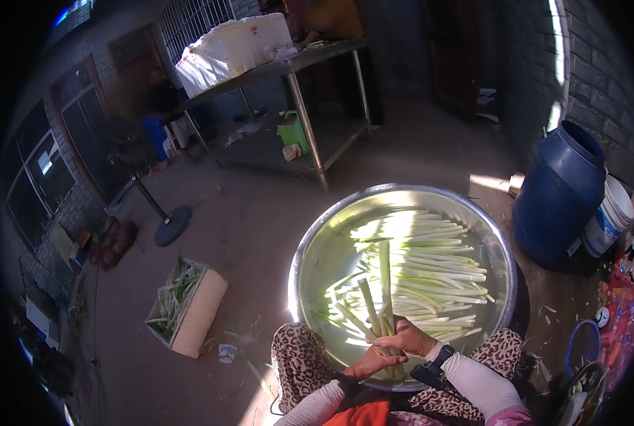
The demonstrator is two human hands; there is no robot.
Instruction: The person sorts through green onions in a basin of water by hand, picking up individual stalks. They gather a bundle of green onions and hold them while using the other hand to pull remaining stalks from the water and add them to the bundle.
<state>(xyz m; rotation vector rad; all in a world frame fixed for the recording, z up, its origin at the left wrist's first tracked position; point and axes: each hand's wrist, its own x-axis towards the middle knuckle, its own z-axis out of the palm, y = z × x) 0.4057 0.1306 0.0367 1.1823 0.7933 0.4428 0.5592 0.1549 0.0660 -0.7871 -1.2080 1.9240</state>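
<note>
Toward eleven o'clock from your lap, a metal bench (324, 54) carries a large white box (235, 53), well apart from you. At twelve o'clock, reaching in between your knees, sits the wide metal basin (315, 263). Off at one o'clock, clear of its rim, stands a blue barrel (554, 199), and at ten o'clock a carton (202, 312) of green stalks (173, 302) lies on the floor. Inside the basin, loose pale stalks (434, 284) spread side by side, their long axes running roughly nine to three o'clock. Over the basin's near side you have a bunch of stalks (383, 323) raised, tips fanning from ten to twelve o'clock, so it points across the loose ones. Your right hand (412, 337) grasps it higher up; your left hand (375, 362) wraps it lower down. From that grip the loose stalks lie toward twelve and one o'clock, with your right hand the nearer.
</note>
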